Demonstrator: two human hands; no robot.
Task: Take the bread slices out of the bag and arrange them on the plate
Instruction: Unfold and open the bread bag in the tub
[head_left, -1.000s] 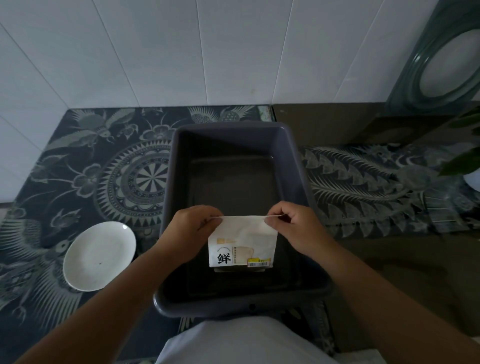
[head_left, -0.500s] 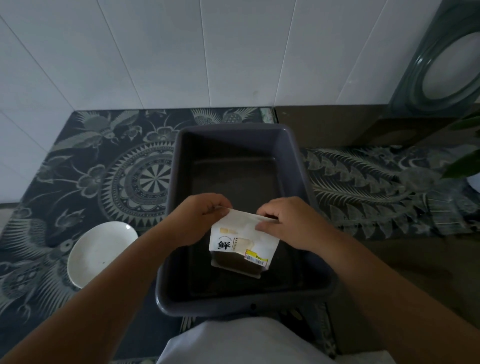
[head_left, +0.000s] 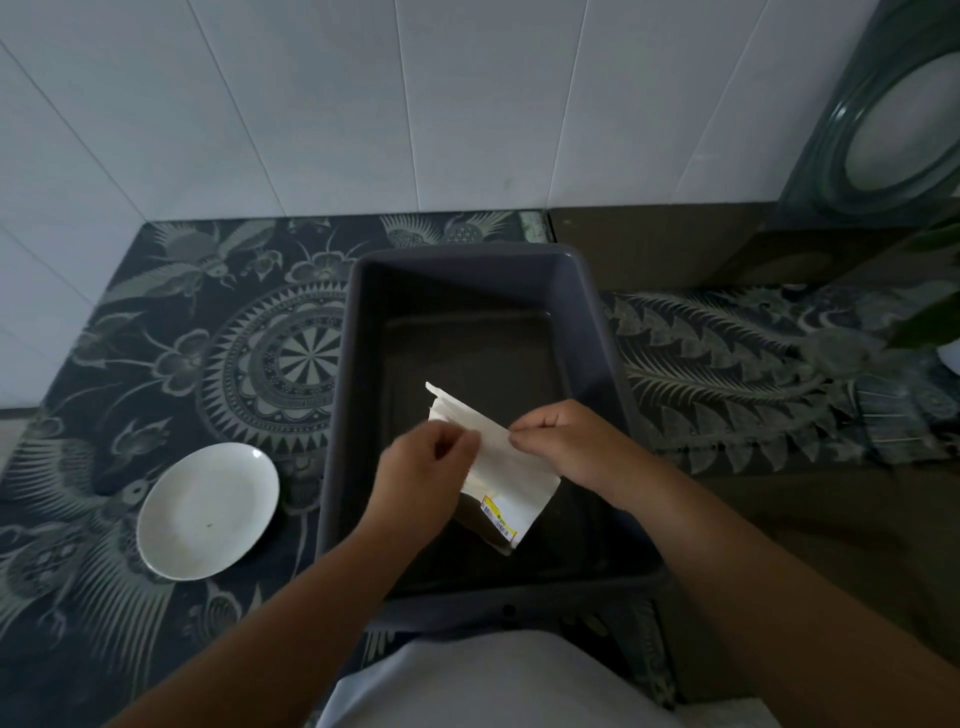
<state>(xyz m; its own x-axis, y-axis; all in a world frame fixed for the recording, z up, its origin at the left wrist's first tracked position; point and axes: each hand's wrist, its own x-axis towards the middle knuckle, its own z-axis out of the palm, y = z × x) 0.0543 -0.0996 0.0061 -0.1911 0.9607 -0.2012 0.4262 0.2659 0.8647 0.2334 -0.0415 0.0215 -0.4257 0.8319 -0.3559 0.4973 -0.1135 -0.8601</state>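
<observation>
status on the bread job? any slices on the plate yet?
None yet. Done: nothing visible; the plate sits bare on the patterned mat, left of the bin. In hand: left hand and right hand both grip the bag over the bin, working at its top. No slice shows. Left: open it, take out every slice, arrange them.

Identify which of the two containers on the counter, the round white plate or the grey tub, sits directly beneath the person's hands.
The grey tub: both hands hold the bread bag over it, while the white plate lies apart, beside its left wall.
</observation>
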